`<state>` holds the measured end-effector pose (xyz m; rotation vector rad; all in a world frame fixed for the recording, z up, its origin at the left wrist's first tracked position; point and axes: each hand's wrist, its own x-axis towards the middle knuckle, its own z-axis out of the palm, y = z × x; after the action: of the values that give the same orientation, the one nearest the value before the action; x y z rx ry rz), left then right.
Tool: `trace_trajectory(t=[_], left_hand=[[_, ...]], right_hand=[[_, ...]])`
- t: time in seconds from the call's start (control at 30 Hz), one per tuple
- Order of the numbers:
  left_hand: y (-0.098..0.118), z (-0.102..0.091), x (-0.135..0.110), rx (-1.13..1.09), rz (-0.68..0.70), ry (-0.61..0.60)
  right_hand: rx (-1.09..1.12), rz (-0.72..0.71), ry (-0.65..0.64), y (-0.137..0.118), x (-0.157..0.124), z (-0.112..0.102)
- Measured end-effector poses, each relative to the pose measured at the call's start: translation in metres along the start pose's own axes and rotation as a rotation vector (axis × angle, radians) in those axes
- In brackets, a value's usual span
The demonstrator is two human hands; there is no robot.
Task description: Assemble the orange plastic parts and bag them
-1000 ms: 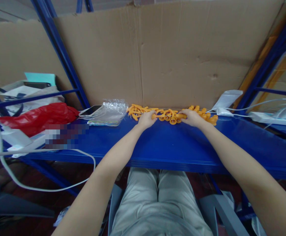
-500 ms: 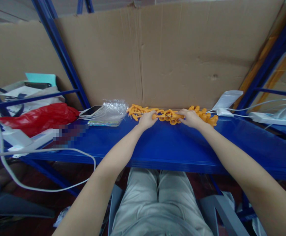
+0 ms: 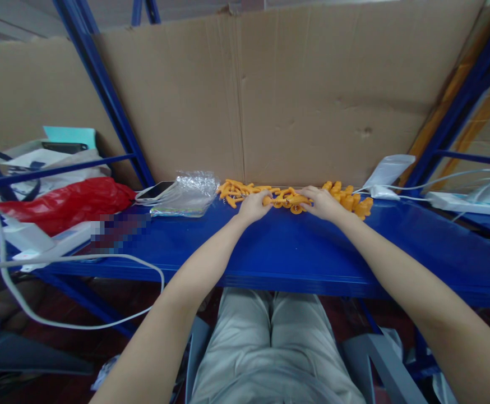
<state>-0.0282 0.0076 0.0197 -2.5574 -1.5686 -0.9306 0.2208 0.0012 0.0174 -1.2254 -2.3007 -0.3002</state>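
My left hand [image 3: 254, 207] is closed around an orange plastic piece with a rounded end [image 3: 267, 200], which shows at the fingertips. Facing it, my right hand [image 3: 321, 203] has its fingers bent over another orange piece [image 3: 299, 198]. Below and between the hands lie several orange pieces with round, cup-like ends [image 3: 286, 203]. A heap of slender orange pieces [image 3: 239, 192] lies just beyond my left hand. Chunkier orange pieces [image 3: 349, 199] are bunched to the right, partly behind my right hand. The fingertips are small and partly hidden.
Everything lies on a blue shelf top [image 3: 287, 252] backed by a cardboard sheet [image 3: 312, 101]. To the left are a clear plastic bag [image 3: 190, 196], a phone [image 3: 158, 192], a red bag [image 3: 72, 205] and a looping white cable [image 3: 102, 256]. A white packet [image 3: 390, 174] stands at the right.
My right hand has shifted slightly left with its orange piece, and my left hand slightly right. The gap between them is narrower. The surrounding heaps look unchanged.
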Motion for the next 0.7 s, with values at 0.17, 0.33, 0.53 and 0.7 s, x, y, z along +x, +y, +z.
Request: trace_trajectory(t=[0.17,0.33,0.53,0.7], left_hand=[[-0.002,0.003,0.001,-0.062,0.018,0.006],[-0.002,0.004,0.002,-0.104,0.025,0.02],[0.0,0.001,0.001,-0.093,-0.009,0.048],[-0.001,-0.001,0.002,-0.092,-0.02,0.051]], right_hand=[[0.094,-0.02,0.039,0.002,0.0,0.007],[0.18,-0.011,0.079,0.004,0.002,0.012],[0.352,0.083,0.138,0.001,0.002,0.011],[0.592,0.202,0.125,0.007,0.006,0.014]])
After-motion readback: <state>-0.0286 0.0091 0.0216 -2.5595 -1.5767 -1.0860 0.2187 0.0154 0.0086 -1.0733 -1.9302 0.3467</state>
